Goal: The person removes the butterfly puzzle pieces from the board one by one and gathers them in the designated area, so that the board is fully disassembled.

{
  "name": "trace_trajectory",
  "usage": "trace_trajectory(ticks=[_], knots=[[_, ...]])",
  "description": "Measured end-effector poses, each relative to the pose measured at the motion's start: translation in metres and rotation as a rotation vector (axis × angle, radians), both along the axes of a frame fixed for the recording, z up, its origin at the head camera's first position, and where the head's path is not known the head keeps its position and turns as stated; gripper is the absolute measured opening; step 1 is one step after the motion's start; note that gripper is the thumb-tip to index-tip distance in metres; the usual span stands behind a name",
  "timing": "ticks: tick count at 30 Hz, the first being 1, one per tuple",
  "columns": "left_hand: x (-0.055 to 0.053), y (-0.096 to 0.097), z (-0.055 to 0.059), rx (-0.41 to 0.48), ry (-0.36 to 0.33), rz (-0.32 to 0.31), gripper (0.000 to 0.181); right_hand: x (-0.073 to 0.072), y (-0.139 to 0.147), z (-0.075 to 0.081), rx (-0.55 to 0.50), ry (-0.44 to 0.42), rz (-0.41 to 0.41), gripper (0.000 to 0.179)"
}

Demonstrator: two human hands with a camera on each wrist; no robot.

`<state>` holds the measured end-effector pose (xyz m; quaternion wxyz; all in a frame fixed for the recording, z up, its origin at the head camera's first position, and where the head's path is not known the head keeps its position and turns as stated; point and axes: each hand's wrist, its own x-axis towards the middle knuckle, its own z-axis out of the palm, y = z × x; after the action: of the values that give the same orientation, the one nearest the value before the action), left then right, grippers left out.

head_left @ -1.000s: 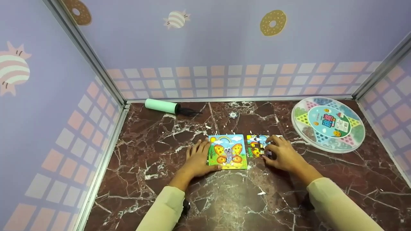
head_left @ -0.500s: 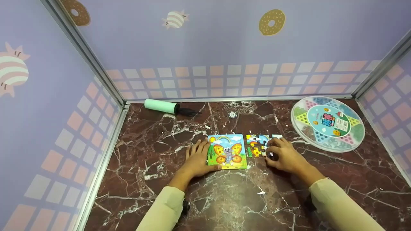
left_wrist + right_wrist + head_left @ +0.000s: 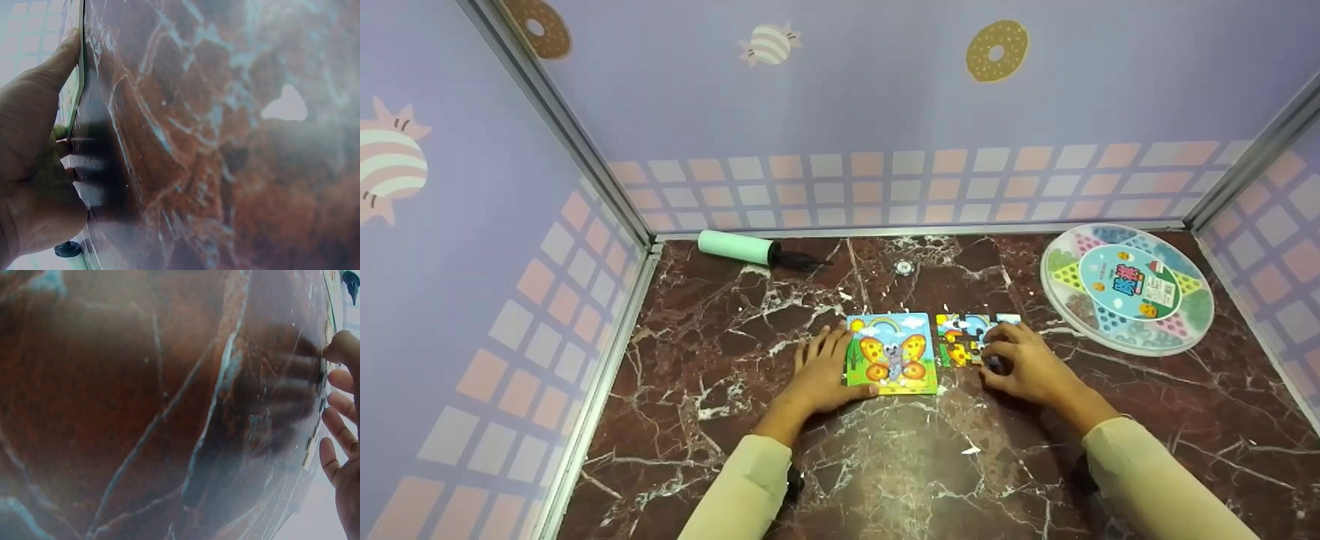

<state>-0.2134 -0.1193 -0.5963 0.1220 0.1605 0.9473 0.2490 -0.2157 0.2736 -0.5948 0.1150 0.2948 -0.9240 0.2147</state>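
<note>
A square butterfly picture (image 3: 896, 334), in bright colours, lies on the marble-patterned table. My left hand (image 3: 816, 381) rests along its left side with fingers extended, the thumb at its bottom edge. Just right of the picture, several jigsaw pieces (image 3: 956, 354) lie loosely joined in a small cluster. Over the right part of that cluster, my right hand (image 3: 1026, 367) pinches a greyish puzzle piece (image 3: 995, 365) between thumb and index finger, low at the table. The other right fingers cover neighbouring pieces. In the right wrist view, the fingers (image 3: 340, 405) reach toward the thin pieces.
A mint-green hand pump (image 3: 735, 248) with a black end lies at the back left. A small round chip (image 3: 904, 268) is behind the picture. On the right sits a round Chinese checkers set (image 3: 1129, 289). Walls enclose the back and sides; a white scrap (image 3: 971, 451) lies nearer.
My right fingers have drawn slightly down and right, uncovering more of the cluster, including a pale piece at its upper right. The left hand and the picture stay in place.
</note>
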Motion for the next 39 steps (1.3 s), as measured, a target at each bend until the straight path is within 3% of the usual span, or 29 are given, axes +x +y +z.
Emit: trace_trajectory(ticks=[4,17,24,29,39], knots=[[0.003,0.0012,0.0071,-0.012,-0.008,-0.006,0.112,-0.0007,0.0007,-0.001,-0.002,-0.007,0.0,0.02],[0.0037,0.0012,0.0092,-0.001,-0.003,-0.003,0.111,0.0013,0.0039,-0.0029,-0.048,0.048,0.038,0.018],[0.0032,0.0013,0.0048,0.017,0.019,-0.001,0.112,0.0011,0.0047,-0.0047,-0.044,0.046,0.04,0.019],[0.0041,0.0017,0.0111,-0.006,-0.002,-0.002,0.111,-0.0004,0.0045,-0.0064,-0.045,0.054,0.05,0.019],[0.0021,0.0002,0.0049,0.012,0.028,-0.008,0.112,0.0001,0.004,-0.0061,-0.04,0.04,0.048,0.019]])
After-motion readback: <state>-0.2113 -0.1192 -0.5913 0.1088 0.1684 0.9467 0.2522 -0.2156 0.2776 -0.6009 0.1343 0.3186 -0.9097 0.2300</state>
